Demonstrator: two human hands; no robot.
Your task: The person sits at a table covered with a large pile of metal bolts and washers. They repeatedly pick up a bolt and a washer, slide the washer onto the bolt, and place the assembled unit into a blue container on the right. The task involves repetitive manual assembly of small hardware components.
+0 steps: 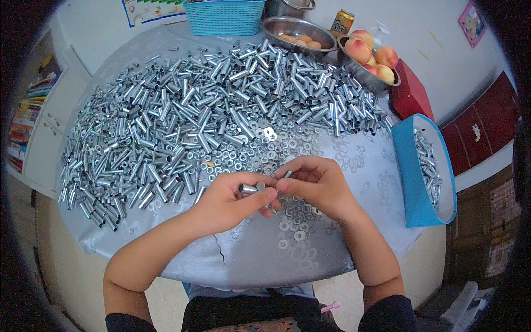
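Note:
In front of me, over the near part of the table, my two hands meet at the fingertips. My left hand [228, 200] is closed around a short shiny metal tube [248, 188], whose rounded end sticks out between thumb and fingers. Close beside it, my right hand [318, 185] pinches a small silvery metal piece [287, 174]; its exact kind is partly hidden by the fingers. Flat metal washers [298, 235] lie scattered beneath and in front of the hands. Beyond them spreads a large heap of loose metal tubes [204, 116], with nuts [238, 157] along its near side.
A blue bin [412, 177] with metal parts inside stands at the right table edge. Along the back are a turquoise basket [224, 19], a steel bowl [315, 51] of eggs, a bowl of peaches [359, 51], a gold can [342, 23] and a red box [410, 91].

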